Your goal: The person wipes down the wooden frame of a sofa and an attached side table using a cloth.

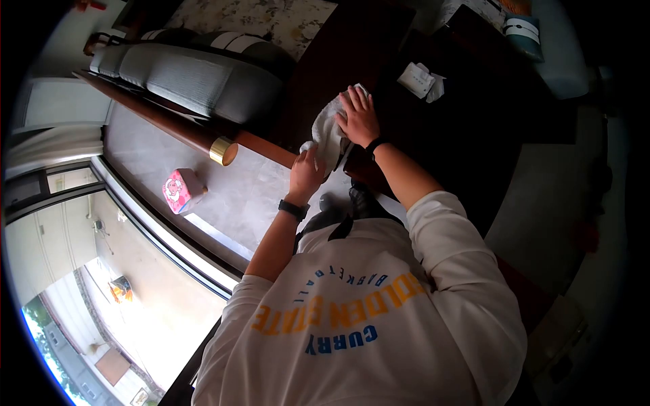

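A white cloth [328,130] lies bunched along the edge of a dark wooden surface [325,64]. My left hand [306,179], with a dark watch at the wrist, is closed on the near end of the cloth. Farther up, my right hand [359,118] rests flat over the other end, its fingers stretched out and slightly apart. A dark band circles the right wrist. Just right of that hand, a white tissue pack [416,80] sits on the dark surface.
A grey-cushioned wooden sofa [193,78] stands at upper left, its long rail ending in a brass cap [223,151]. A pink patterned stool [180,190] is on the grey floor [145,142]. A sliding glass door [135,237] lies left; a teal cushion [523,37] is at upper right.
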`<state>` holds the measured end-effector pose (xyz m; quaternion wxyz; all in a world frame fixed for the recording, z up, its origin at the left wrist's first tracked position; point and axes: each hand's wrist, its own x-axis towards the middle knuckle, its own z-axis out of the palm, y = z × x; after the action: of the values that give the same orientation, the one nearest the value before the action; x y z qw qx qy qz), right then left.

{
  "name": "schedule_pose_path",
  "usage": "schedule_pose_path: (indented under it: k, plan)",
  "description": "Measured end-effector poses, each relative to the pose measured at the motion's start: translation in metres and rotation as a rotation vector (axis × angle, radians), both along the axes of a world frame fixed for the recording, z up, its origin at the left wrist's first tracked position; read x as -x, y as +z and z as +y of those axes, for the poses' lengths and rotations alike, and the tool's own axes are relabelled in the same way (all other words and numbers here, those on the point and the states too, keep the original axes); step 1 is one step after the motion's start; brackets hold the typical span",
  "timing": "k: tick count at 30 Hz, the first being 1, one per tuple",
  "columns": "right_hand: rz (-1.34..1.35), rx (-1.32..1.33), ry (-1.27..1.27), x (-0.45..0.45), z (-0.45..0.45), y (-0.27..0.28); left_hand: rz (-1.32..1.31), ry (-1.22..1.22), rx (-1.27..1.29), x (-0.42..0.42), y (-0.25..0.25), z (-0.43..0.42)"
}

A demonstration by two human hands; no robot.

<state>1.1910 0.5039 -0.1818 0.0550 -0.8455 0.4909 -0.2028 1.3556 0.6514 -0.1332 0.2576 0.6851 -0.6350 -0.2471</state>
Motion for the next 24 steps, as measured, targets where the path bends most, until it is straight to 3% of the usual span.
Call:
schedule_pose_path:
  k: [4, 13, 17, 19, 21, 24]
  plan:
    - [-0.019, -0.042, -0.030, 0.007, -0.018, -0.001, 0.030, 0.007, -0.104, 0.022, -0.003, -0.017]
    - [-0.152, 0.035, -0.078, 0.013, -0.051, -0.007, -0.060, -0.039, -0.073, 0.052, 0.000, -0.052]
    - [-0.185, 0.058, -0.158, 0.013, -0.064, -0.010, -0.154, -0.111, 0.031, 0.057, -0.001, -0.064]
    - [-0.279, -0.052, -0.201, 0.013, -0.071, -0.016, -0.229, -0.180, 0.089, 0.059, -0.003, -0.067]
    - [-0.253, 0.013, -0.217, 0.012, -0.069, -0.017, -0.122, -0.027, -0.039, 0.062, -0.005, -0.069]
    - [-0.249, 0.028, -0.245, 0.013, -0.061, -0.011, -0.117, -0.056, -0.048, 0.059, -0.004, -0.065]
